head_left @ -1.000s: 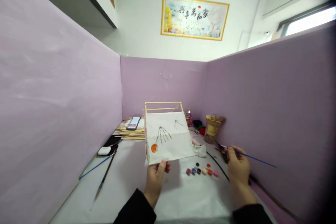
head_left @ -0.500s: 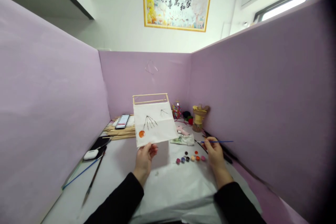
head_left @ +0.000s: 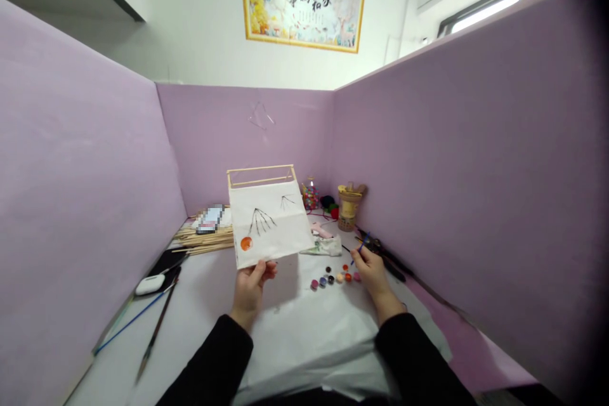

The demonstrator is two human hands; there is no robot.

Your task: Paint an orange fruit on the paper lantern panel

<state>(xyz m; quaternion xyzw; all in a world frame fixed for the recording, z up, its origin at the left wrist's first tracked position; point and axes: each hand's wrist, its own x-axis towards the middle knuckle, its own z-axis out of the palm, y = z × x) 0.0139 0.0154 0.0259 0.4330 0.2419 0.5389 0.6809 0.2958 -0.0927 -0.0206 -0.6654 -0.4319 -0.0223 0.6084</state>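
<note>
My left hand point(head_left: 252, 285) pinches the lower edge of a white painted sheet point(head_left: 280, 228) on a thin wooden stick frame point(head_left: 261, 169), holding it tilted up above the table. Black branching strokes and an orange disc point(head_left: 246, 243) show on the sheet. Over at the right, my right hand point(head_left: 373, 274) is closed around a thin blue paintbrush point(head_left: 366, 241), which slants upward past the fingers. Just left of that hand, several small paint pots point(head_left: 331, 280) in pink, purple, black, cream and orange sit on the table.
A bundle of thin sticks point(head_left: 204, 240) with a phone point(head_left: 210, 219) on it lies back left. Nearer are a white case point(head_left: 150, 284), a blue brush point(head_left: 130, 322) and a dark brush point(head_left: 159, 330). A woven pot point(head_left: 349, 208) stands back right. Purple partitions point(head_left: 247, 139) enclose the table.
The brush in my right hand has swung from nearly level to a steep slant, and that hand has come closer to the paint pots. The whole view has shifted slightly; my left hand keeps its hold.
</note>
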